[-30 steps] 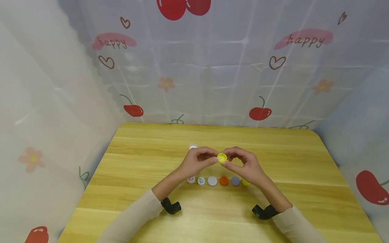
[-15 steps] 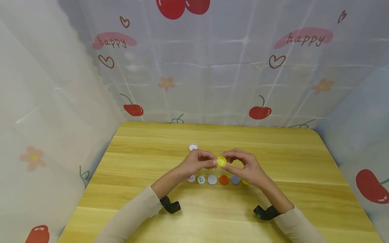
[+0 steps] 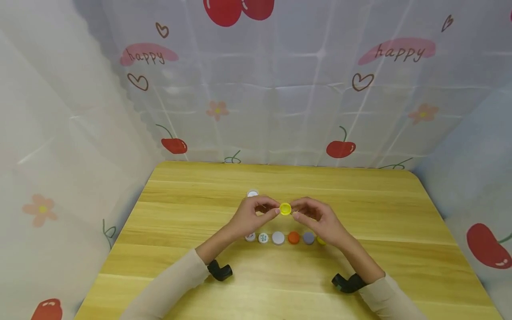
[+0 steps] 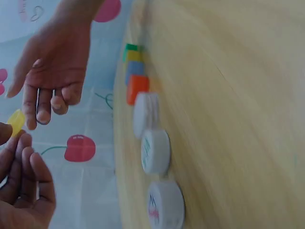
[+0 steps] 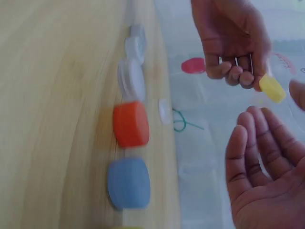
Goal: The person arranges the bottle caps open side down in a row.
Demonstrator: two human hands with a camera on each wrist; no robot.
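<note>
Above the table, my left hand pinches a small yellow bottle cap between thumb and fingertips, its hollow side facing the head camera. In the left wrist view the same yellow cap stands on edge at the fingertips. Just to its right is my right hand, thumb and fingers spread a little apart. The right wrist view shows this right hand with its palm in sight and nothing in it. A gap separates its fingers from the yellow cap there.
Nearer the body lies a row of caps on the wooden table: printed white, green-printed white, plain white, orange, bluish and partly hidden yellow. Another white cap lies behind the left hand.
Both hands had been at the yellow cap; the right fingers have now let go. The left hand has drawn the cap slightly to the left.
</note>
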